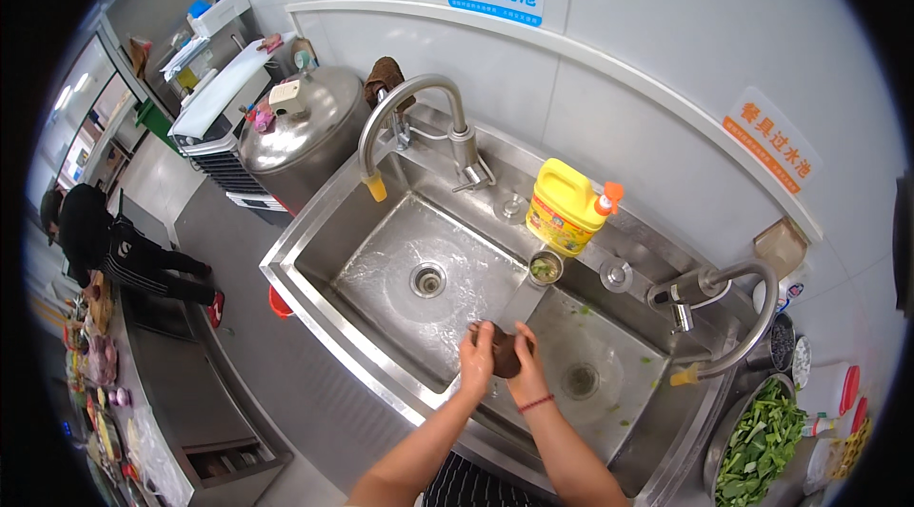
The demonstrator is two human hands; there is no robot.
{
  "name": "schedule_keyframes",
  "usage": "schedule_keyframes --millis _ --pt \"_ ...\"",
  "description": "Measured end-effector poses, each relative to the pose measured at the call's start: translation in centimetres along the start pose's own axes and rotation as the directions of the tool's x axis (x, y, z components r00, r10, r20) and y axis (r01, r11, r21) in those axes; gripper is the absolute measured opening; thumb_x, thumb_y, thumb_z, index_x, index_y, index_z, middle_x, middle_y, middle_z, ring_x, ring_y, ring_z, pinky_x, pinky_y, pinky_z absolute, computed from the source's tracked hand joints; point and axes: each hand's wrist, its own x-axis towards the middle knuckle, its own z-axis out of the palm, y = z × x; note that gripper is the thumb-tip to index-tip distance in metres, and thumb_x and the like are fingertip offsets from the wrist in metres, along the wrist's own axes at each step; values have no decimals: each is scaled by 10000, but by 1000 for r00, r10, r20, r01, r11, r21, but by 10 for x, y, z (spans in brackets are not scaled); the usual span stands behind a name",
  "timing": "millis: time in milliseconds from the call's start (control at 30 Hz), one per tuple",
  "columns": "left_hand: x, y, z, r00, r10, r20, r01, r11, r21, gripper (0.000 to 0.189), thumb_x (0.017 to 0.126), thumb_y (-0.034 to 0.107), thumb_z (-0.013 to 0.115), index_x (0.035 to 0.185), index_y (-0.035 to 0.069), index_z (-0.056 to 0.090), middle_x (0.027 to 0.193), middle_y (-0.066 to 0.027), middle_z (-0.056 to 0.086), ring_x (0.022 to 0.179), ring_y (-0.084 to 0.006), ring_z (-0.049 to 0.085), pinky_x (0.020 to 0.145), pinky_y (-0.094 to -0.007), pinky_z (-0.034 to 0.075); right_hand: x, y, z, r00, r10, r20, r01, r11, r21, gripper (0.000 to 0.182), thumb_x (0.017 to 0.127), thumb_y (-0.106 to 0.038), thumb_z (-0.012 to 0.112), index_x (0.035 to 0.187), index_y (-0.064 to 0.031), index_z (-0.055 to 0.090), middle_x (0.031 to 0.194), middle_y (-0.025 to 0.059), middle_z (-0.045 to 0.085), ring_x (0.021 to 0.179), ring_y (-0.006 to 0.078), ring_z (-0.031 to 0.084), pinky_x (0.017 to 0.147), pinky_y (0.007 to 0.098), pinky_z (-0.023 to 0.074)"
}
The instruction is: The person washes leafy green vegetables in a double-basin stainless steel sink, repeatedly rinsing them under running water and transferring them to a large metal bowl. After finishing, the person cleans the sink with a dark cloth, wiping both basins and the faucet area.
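Both my hands hold a dark brown, rounded item (507, 353) between them, over the divider of a stainless steel double sink (525, 303); I cannot tell what the item is. My left hand (480, 357) grips its left side and my right hand (527, 363) its right side, with a red beaded band on that wrist. Water wets the left basin (385, 278). In the right basin (600, 335) lie green scraps around the drain. Behind the divider stand a small metal cup (545, 268) with green bits in it and a yellow detergent jug (560, 211) with an orange cap.
One curved faucet (410, 89) arches over the left basin, another (760, 300) over the right. A bowl of cut greens (760, 435) sits at the right. Beyond the left rim are a steel drum (307, 125) and an orange-red bucket (280, 303). A person (128, 250) bends over a counter far left.
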Motion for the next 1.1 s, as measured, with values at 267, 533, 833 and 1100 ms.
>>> schedule_keyframes --millis 267,533,833,1100 --pt "-33 -91 37 767 -308 562 99 923 371 276 948 250 543 1124 37 557 996 -66 586 945 -155 546 816 -291 449 -90 -66 -99 945 -226 -236 142 934 -327 254 850 -159 687 1055 -71 564 1100 86 589 986 235 601 830 386 520" --pt "-93 -59 96 331 -734 593 803 549 231 593 872 575 561 1202 84 520 1137 -75 541 1069 -210 539 871 -391 504 -148 -111 -96 669 -609 426 377 -215 -901 415 624 -87 811 982 -87 601 1082 97 587 973 317 587 784 393 514" --pt "-133 -76 135 661 -595 458 698 712 -81 247 859 266 697 963 61 608 922 -34 595 775 -139 582 647 -291 493 -156 -99 -110 694 -664 -278 421 688 -591 199 832 -114 706 960 -38 575 1039 41 593 915 157 581 786 283 470" --pt "-168 -48 145 733 253 631 -496 834 242 282 753 187 740 912 24 573 1149 -124 577 1014 -308 583 895 -390 461 -143 -120 -132 895 -93 -437 289 866 408 273 935 -345 546 957 -75 580 894 69 611 873 204 585 782 335 482"
